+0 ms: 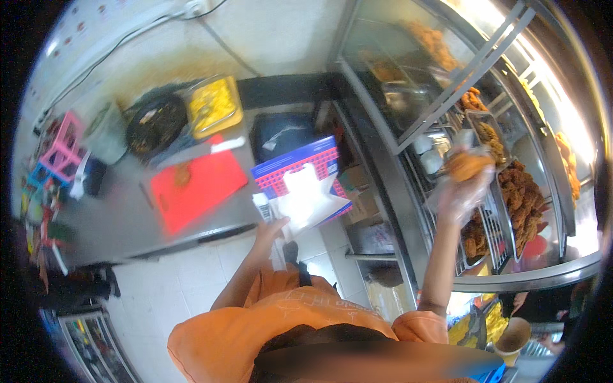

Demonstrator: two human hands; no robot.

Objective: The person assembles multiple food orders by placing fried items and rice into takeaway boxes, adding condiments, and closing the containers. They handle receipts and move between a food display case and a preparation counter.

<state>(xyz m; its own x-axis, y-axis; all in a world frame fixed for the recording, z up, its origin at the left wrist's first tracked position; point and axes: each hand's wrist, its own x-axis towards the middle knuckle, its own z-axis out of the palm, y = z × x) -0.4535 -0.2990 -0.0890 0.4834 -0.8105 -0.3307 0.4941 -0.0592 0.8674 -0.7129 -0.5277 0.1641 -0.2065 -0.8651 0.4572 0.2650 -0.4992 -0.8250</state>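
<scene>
My left hand [274, 230] is shut on the lower left edge of a blue and pink printed cardboard food box [298, 184], which stands tilted with its white inside partly showing. Over the trays of the glass display case, my right hand [462, 191], in a clear plastic glove, grips a golden-brown piece of fried food [467, 166]; its exact kind is unclear. Just beyond it are a metal tray of fried pieces [489, 139] and a heap of darker fried pieces [522, 206]. A red cutting board [198, 186] with a brown smear or morsel lies on the steel counter.
On the steel counter [119, 206] are a yellow-filled container [215, 106], a dark round pan [158, 124], a greyish tub [107, 136] and a pink basket [64, 143]. The metal frame of the display case [373, 105] rises at the right. A paper cup [512, 335] stands lower right.
</scene>
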